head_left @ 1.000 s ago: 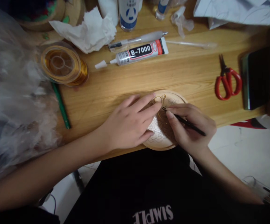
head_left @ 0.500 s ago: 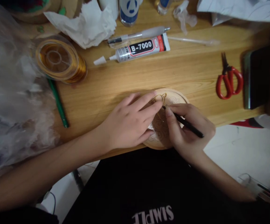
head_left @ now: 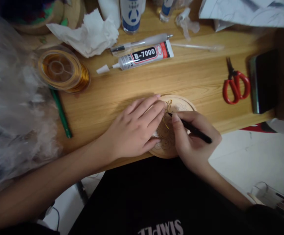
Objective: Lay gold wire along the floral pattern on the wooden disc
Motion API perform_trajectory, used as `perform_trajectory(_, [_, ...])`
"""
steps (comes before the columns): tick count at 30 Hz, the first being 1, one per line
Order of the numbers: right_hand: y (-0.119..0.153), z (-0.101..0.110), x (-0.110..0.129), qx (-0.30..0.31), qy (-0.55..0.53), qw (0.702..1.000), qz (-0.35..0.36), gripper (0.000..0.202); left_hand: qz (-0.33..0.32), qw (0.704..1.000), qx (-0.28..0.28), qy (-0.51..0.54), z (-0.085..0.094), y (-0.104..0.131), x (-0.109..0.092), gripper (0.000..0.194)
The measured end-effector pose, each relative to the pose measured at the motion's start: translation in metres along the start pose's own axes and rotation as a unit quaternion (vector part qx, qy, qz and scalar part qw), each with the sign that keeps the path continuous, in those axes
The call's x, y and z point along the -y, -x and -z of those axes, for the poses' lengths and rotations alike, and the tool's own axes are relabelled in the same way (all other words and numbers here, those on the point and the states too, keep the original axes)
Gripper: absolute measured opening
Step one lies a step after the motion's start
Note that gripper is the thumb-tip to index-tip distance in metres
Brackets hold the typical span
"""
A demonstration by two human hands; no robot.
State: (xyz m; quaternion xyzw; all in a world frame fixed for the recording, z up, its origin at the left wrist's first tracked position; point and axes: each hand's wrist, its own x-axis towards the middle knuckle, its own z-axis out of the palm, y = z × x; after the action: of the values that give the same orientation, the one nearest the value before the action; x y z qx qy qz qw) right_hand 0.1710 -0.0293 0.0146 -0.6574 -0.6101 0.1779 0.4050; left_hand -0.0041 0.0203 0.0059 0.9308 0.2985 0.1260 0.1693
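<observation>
A round wooden board [head_left: 188, 103] with a printed line pattern lies at the table's front edge. Thin gold wire [head_left: 168, 103] forms curves on its upper part. My left hand [head_left: 137, 127] rests flat over the board's left side, fingers stretched out and thumb lower down, covering part of the pattern. From the right, my right hand [head_left: 195, 137] pinches slim black tweezers [head_left: 197, 131], their pointed tip down at the wire beside my left fingertips. Whether the tip grips the wire is too small to tell.
Behind the board lie a glue tube [head_left: 144, 57] and a pen [head_left: 142, 42]. A spool of gold wire [head_left: 63, 70], a green pen [head_left: 61, 114] and crumpled plastic [head_left: 16, 107] are at left. Red-handled scissors [head_left: 236, 85] and a phone [head_left: 264, 81] are at right.
My left fingers have drawn back slightly to the left and show more of the wire below. The tweezer tip has shifted a little left. The whole view has moved slightly.
</observation>
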Motion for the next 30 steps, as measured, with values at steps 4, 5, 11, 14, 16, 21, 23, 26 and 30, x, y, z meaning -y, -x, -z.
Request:
perform_trajectory(4, [0.002, -0.001, -0.001, -0.005, -0.015, 1.000, -0.004, 0.013, 0.002, 1.000, 0.004, -0.002, -0.001, 0.000, 0.000, 0.058])
perform_trajectory(5, [0.002, -0.001, -0.002, -0.007, -0.019, 1.000, 0.000, 0.013, 0.003, 1.000, 0.003, -0.002, -0.001, 0.000, 0.001, 0.058])
perform_trajectory(11, [0.004, -0.003, -0.006, -0.022, -0.023, 0.999, 0.017, 0.013, 0.002, 1.000, 0.003, 0.003, 0.001, 0.000, 0.001, 0.057])
perform_trajectory(14, [0.004, 0.000, -0.007, -0.018, -0.032, 0.999, 0.005, 0.012, 0.004, 1.000, 0.005, 0.005, 0.001, 0.000, 0.001, 0.057])
perform_trajectory(16, [0.003, 0.003, -0.008, -0.010, -0.040, 0.999, -0.008, 0.010, 0.005, 1.000, 0.001, 0.005, 0.000, 0.001, 0.001, 0.058])
perform_trajectory(21, [-0.001, 0.005, -0.012, -0.014, -0.049, 0.999, -0.009, 0.010, 0.001, 1.000, -0.009, 0.003, -0.002, 0.001, 0.001, 0.058])
perform_trajectory(23, [-0.003, 0.003, -0.013, -0.007, -0.051, 0.999, -0.004, 0.010, 0.001, 1.000, -0.012, 0.005, -0.003, 0.001, 0.001, 0.059])
perform_trajectory(26, [-0.004, 0.002, -0.013, -0.002, -0.046, 0.999, 0.008, 0.011, 0.000, 1.000, -0.010, 0.001, -0.003, 0.001, 0.002, 0.058])
perform_trajectory(30, [-0.004, 0.000, -0.012, -0.006, -0.037, 0.999, 0.023, 0.014, 0.002, 1.000, 0.000, -0.004, -0.001, 0.000, 0.002, 0.057])
